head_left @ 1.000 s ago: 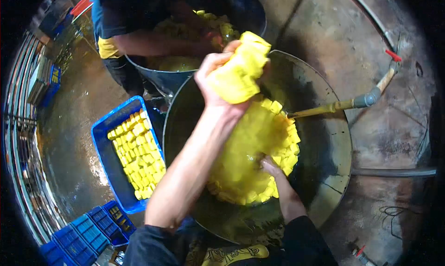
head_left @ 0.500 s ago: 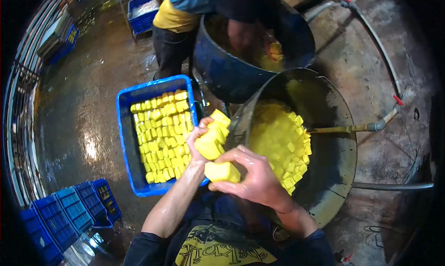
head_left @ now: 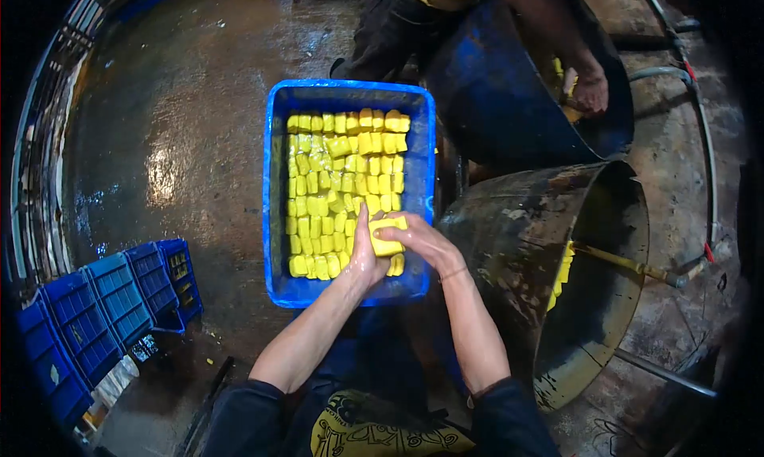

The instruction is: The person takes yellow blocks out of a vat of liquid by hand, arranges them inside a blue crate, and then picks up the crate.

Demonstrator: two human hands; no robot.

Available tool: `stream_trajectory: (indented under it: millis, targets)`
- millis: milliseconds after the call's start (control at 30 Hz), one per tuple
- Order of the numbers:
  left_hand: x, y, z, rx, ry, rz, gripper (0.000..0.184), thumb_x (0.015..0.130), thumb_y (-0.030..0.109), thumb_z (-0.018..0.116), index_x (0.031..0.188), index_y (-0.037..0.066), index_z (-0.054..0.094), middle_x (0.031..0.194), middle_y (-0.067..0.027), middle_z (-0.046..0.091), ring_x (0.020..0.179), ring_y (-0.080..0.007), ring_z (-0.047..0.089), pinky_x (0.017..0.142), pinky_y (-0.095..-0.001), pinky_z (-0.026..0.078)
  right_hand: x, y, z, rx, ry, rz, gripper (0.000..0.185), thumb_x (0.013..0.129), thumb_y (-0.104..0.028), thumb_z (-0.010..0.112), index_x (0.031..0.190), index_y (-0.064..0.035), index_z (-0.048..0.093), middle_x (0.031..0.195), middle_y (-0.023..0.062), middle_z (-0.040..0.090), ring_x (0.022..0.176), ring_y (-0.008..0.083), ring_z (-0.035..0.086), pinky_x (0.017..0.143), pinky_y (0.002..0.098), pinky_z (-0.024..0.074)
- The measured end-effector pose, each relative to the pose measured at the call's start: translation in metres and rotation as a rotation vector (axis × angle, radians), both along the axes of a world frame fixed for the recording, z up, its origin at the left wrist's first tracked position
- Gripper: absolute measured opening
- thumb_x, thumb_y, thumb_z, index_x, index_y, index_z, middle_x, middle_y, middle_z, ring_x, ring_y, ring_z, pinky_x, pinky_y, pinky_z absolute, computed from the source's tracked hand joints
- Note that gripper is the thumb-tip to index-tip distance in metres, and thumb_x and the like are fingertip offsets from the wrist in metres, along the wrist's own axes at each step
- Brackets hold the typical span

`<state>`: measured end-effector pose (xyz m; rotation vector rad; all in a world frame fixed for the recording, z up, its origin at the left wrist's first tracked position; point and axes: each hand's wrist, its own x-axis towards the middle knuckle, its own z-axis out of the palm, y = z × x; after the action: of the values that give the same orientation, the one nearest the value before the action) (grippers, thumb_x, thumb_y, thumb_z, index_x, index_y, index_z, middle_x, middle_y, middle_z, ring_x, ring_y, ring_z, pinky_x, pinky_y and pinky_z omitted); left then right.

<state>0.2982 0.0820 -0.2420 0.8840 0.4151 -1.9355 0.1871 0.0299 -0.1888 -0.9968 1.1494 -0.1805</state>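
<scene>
Over the near right part of a blue plastic crate (head_left: pixel 270 218), my two hands hold yellow tofu blocks (head_left: pixel 388 246) between them. My left hand (head_left: pixel 364 256) presses against their left side, fingers pointing away from me. From the right, my right hand (head_left: pixel 422 240) wraps round them with its thumb on top. How many blocks are in the grip is partly hidden. Beneath, rows of yellow tofu (head_left: pixel 318 206) are packed in the crate, a few lying askew on top.
To the right stands a large metal drum (head_left: pixel 509 226), with yellow blocks (head_left: pixel 562 278) showing inside and a pipe (head_left: pixel 629 262) at its opening. Behind it, a co-worker's hand (head_left: pixel 590 89) reaches into another drum (head_left: pixel 493 83). Blue crates (head_left: pixel 83 314) line the left on wet floor.
My hands have carried the tofu from between the crate and the drum to over the crate. The view has turned toward the crate, and my hands have come together.
</scene>
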Motion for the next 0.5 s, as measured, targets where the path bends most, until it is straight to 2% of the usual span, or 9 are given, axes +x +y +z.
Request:
stream_trajectory:
  millis: [67, 133, 167, 200, 267, 333, 367, 433, 500]
  targets:
    - [0.022, -0.007, -0.022, -0.056, -0.08, -0.135, 0.07, 0.089, 0.067, 0.031, 0.129, 0.012, 0.048, 0.124, -0.0078, 0.053, 0.108, -0.0222, 0.053, 0.094, -0.0452, 0.041, 0.006, -0.007, -0.054, 0.015, 0.18, -0.004, 0.049, 0.074, -0.031, 0.071, 0.109, 0.0016, 0.062, 0.097, 0.0099, 0.066, 0.092, 0.0167, 0.06, 0.085, 0.0246, 0.0442]
    - [0.041, -0.001, -0.101, -0.024, -0.522, -0.361, 0.072, 0.091, 0.064, 0.027, 0.132, 0.008, 0.045, 0.121, -0.0124, 0.055, 0.109, -0.0213, 0.052, 0.092, -0.0438, 0.041, 0.025, 0.003, -0.082, -0.09, 0.521, 0.016, 0.063, 0.067, -0.041, 0.075, 0.113, -0.0002, 0.062, 0.11, 0.0167, 0.062, 0.104, 0.0288, 0.057, 0.091, 0.0334, 0.0431]
    - [0.049, 0.0, -0.095, -0.161, -0.756, -0.47, 0.075, 0.092, 0.062, 0.027, 0.129, 0.002, 0.049, 0.113, -0.0169, 0.059, 0.104, -0.0223, 0.054, 0.089, -0.0394, 0.042, 0.042, 0.028, -0.118, -0.307, 1.028, 0.148, 0.07, 0.062, -0.046, 0.077, 0.115, -0.0035, 0.062, 0.125, 0.0206, 0.053, 0.119, 0.0413, 0.043, 0.097, 0.0484, 0.0367]
    - [0.051, 0.01, -0.111, -0.16, -0.758, -0.479, 0.075, 0.092, 0.062, 0.027, 0.129, 0.002, 0.049, 0.113, -0.0169, 0.059, 0.104, -0.0223, 0.054, 0.089, -0.0394, 0.042, 0.049, 0.051, -0.14, -0.313, 1.079, 0.164, 0.071, 0.062, -0.05, 0.075, 0.115, -0.004, 0.061, 0.13, 0.022, 0.047, 0.126, 0.0457, 0.029, 0.102, 0.0585, 0.0249]
    - [0.051, 0.034, -0.161, -0.161, -1.025, -1.123, 0.077, 0.093, 0.061, 0.024, 0.109, -0.004, 0.061, 0.112, -0.0223, 0.06, 0.103, -0.0304, 0.056, 0.095, -0.0384, 0.038, 0.058, 0.101, -0.182, -0.481, 1.216, 0.007, 0.072, 0.064, -0.054, 0.071, 0.112, -0.0024, 0.062, 0.125, 0.0222, 0.049, 0.129, 0.0453, 0.027, 0.104, 0.0585, 0.0223]
    - [0.054, 0.041, -0.175, -0.125, -0.95, -1.12, 0.077, 0.093, 0.061, 0.025, 0.107, -0.005, 0.061, 0.11, -0.0238, 0.061, 0.102, -0.0311, 0.057, 0.095, -0.0388, 0.039, 0.054, 0.1, -0.173, -0.411, 1.185, -0.093, 0.071, 0.066, -0.054, 0.07, 0.112, -0.0007, 0.062, 0.13, 0.0238, 0.046, 0.131, 0.0425, 0.026, 0.104, 0.0584, 0.024]
    - [0.051, 0.043, -0.179, -0.096, -0.867, -1.113, 0.078, 0.092, 0.061, 0.025, 0.106, -0.007, 0.062, 0.107, -0.0254, 0.061, 0.1, -0.0317, 0.058, 0.094, -0.0391, 0.039, 0.038, 0.092, -0.168, -0.362, 1.004, -0.013, 0.07, 0.066, -0.052, 0.071, 0.113, -0.0008, 0.062, 0.13, 0.0244, 0.046, 0.131, 0.0403, 0.03, 0.103, 0.0552, 0.0275]
    - [0.045, 0.03, -0.152, -0.05, -0.906, -1.102, 0.074, 0.093, 0.058, 0.026, 0.113, -0.005, 0.059, 0.11, -0.0262, 0.06, 0.104, -0.0332, 0.057, 0.096, -0.04, 0.039, 0.006, 0.069, -0.131, -0.244, 0.669, -0.015, 0.07, 0.068, -0.05, 0.072, 0.116, 0.0001, 0.061, 0.125, 0.0266, 0.051, 0.122, 0.0358, 0.045, 0.101, 0.0429, 0.0365]
    - [0.019, 0.006, -0.103, -0.089, -0.965, -1.118, 0.072, 0.094, 0.057, 0.027, 0.116, -0.005, 0.057, 0.111, -0.0263, 0.06, 0.108, -0.0324, 0.056, 0.097, -0.0395, 0.038, -0.02, 0.07, -0.097, -0.453, 0.467, -0.088, 0.055, 0.077, -0.044, 0.068, 0.108, 0.0012, 0.063, 0.112, 0.0218, 0.06, 0.11, 0.0343, 0.055, 0.093, 0.0374, 0.0425]
